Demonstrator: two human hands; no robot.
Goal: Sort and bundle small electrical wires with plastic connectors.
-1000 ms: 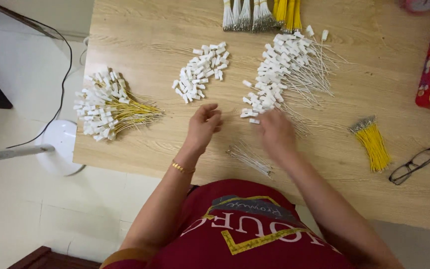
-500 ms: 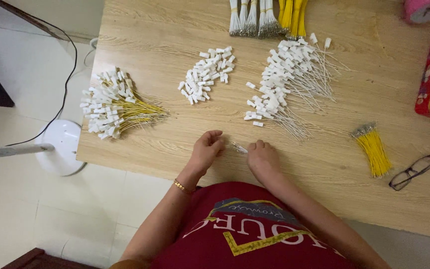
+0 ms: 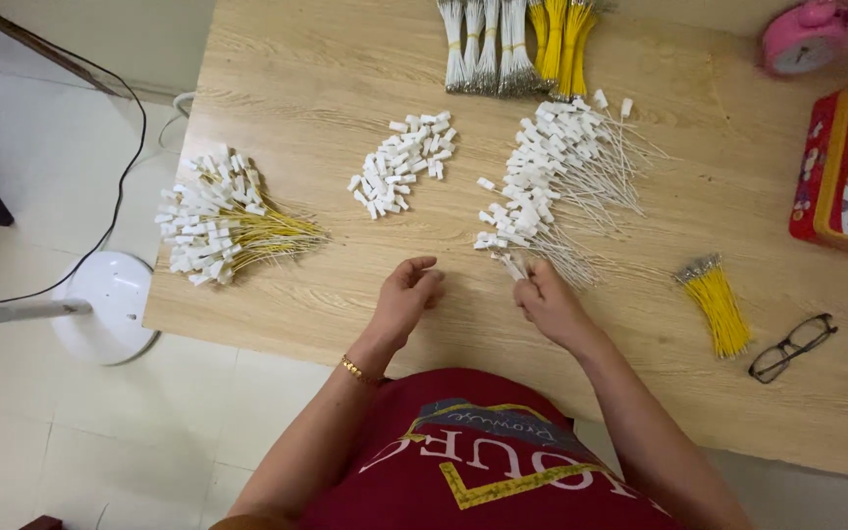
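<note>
Right hand [image 3: 549,300] beside white-tagged wires [image 3: 552,186].

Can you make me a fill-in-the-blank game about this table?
1. The glasses lie beside a loose bundle of ____ wires.
2. The clock in the far corner is ____.
3. The right hand pinches white-tagged wires; the left hand wears a gold ____ at the wrist.
4. The small pile of plugs is ____ in colour.

Missing words: yellow; pink; bracelet; white

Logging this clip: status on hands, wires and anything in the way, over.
Right hand fingers pinching white-tagged wires at pile edge. Left hand curled, its grip unclear. Loose white tags lie apart; nothing between the hands.
</note>
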